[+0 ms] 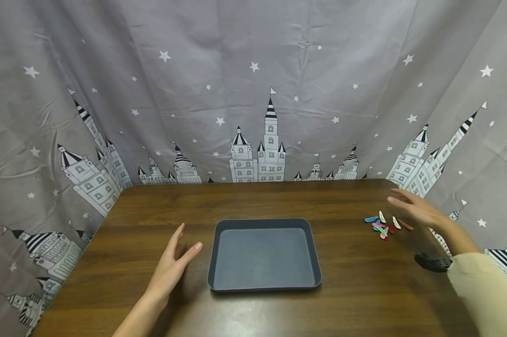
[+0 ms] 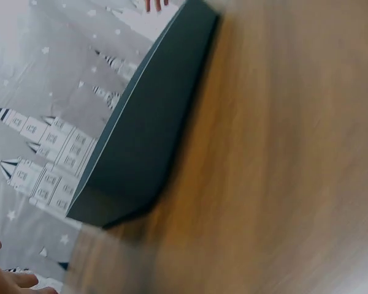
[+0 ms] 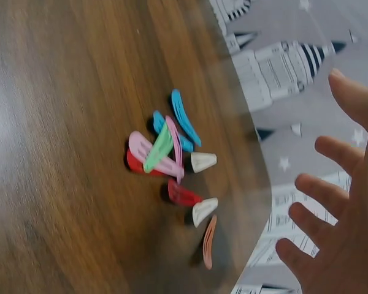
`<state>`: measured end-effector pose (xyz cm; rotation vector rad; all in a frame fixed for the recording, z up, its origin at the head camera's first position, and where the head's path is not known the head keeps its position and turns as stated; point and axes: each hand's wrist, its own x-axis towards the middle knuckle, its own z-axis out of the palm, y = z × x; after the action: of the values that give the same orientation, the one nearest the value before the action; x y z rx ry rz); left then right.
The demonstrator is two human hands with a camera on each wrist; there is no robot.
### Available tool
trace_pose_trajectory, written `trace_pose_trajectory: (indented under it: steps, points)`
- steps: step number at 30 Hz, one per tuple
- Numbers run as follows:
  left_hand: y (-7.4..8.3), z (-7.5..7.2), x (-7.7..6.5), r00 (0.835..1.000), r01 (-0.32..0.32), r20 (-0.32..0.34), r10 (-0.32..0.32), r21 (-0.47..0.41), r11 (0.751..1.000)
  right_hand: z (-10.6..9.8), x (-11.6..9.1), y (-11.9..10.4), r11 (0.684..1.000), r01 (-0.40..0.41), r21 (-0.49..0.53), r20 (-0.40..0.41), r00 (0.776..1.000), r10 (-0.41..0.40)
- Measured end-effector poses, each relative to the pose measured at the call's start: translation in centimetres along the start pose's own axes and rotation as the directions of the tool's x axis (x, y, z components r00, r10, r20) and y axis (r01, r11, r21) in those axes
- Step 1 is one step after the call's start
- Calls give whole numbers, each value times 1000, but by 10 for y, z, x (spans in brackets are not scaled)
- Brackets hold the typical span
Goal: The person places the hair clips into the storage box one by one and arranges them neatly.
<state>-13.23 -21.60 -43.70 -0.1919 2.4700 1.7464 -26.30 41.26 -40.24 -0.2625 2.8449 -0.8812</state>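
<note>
Several coloured snap hair clips (image 1: 381, 228) lie in a loose cluster on the right of the wooden table. In the right wrist view a green hair clip (image 3: 159, 149) rests across pink ones, with blue, red, white and orange clips around. My right hand (image 1: 419, 209) hovers just beyond the clips, fingers spread, holding nothing. A shallow dark grey tray (image 1: 264, 289) sits at the table's middle with a bare bottom. My left hand (image 1: 171, 267) is held left of the tray, apart from it, thumb and fingers extended. Only part of that hand (image 2: 12, 275) shows in the left wrist view.
A black perforated strap-like piece (image 1: 433, 263) shows beside the right sleeve (image 1: 485, 285). Behind the wooden table (image 1: 161, 201) hangs a grey curtain (image 1: 220, 56) printed with castles and stars, which also runs along both sides.
</note>
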Motion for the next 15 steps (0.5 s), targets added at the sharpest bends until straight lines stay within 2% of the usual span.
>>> trace_pose_trajectory:
  steps: [3,7,12,15]
  points:
    - [-4,8,-8,999,21,37,-19,-62,998,-2,-4,9,999,-18,45,15,1000,17]
    - [-9,20,-17,997,22,73,-12,-145,989,-3,-8,20,998,-32,58,28,999,31]
    - [-12,34,-25,994,53,101,-27,-261,964,-3,-12,32,997,-73,27,55,996,71]
    - [-15,41,-28,992,63,121,-28,-296,953,0,-13,40,997,-72,1,70,995,72]
